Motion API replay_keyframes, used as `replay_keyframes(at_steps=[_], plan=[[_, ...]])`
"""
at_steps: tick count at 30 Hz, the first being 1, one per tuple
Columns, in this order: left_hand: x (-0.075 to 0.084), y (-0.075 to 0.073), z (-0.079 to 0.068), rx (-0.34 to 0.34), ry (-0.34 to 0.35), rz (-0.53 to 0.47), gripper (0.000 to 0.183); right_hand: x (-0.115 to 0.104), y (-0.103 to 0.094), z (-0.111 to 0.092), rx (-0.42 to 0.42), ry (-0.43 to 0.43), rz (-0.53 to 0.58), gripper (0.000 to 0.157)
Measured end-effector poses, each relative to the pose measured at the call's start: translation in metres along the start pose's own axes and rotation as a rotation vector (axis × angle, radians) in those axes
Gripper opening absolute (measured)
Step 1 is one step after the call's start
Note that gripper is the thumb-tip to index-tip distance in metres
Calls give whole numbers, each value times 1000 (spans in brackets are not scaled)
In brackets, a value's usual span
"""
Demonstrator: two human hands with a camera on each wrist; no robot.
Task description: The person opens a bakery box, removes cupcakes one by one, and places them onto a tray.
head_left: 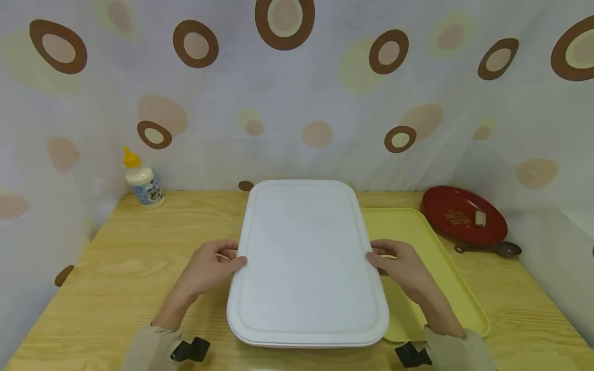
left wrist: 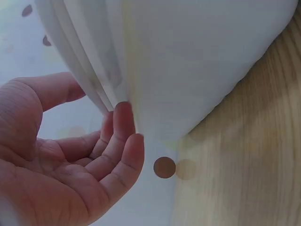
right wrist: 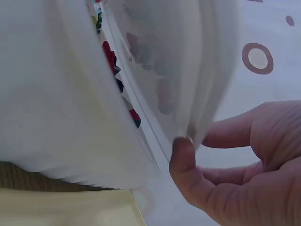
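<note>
A white lid (head_left: 306,263) with rounded corners and a shallow groove near its rim fills the middle of the head view. My left hand (head_left: 211,268) grips its left edge, thumb on top and fingers curled underneath. On the opposite edge my right hand (head_left: 403,265) pinches the rim the same way. Below the lid is a white plastic box (right wrist: 51,103), mostly hidden from above. The right wrist view shows a narrow gap between lid and box wall, with red, green and dark pieces (right wrist: 109,55) inside. In the left wrist view, fingertips meet the box wall (left wrist: 207,61) close under the rim.
A yellow tray (head_left: 436,278) lies to the right, partly behind the lid. Beyond it sit a red plate (head_left: 450,206) bearing a small beige block (head_left: 480,219), and a dark spoon (head_left: 508,249). A yellow-capped bottle (head_left: 147,188) stands at the back left by the patterned curtain.
</note>
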State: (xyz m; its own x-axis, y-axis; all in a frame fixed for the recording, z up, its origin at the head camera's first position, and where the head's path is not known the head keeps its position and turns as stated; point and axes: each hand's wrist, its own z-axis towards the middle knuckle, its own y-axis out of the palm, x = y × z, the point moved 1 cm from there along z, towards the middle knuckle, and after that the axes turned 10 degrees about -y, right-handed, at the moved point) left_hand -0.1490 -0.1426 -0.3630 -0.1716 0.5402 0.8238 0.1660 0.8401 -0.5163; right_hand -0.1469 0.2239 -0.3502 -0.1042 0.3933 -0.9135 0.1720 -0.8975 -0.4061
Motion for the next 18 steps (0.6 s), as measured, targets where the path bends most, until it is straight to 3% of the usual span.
replay_keyframes(at_steps=[7, 12, 18], plan=[[-5, -21, 0, -22, 7, -54, 46, -14, 3, 11, -83, -41, 60, 55], [-11, -47, 1, -44, 23, -15, 53, -29, 11, 26, -172, -142, 88, 56], [-28, -81, -5, -80, 17, 31, 57, -49, 28, 46, -245, -223, -82, 49]])
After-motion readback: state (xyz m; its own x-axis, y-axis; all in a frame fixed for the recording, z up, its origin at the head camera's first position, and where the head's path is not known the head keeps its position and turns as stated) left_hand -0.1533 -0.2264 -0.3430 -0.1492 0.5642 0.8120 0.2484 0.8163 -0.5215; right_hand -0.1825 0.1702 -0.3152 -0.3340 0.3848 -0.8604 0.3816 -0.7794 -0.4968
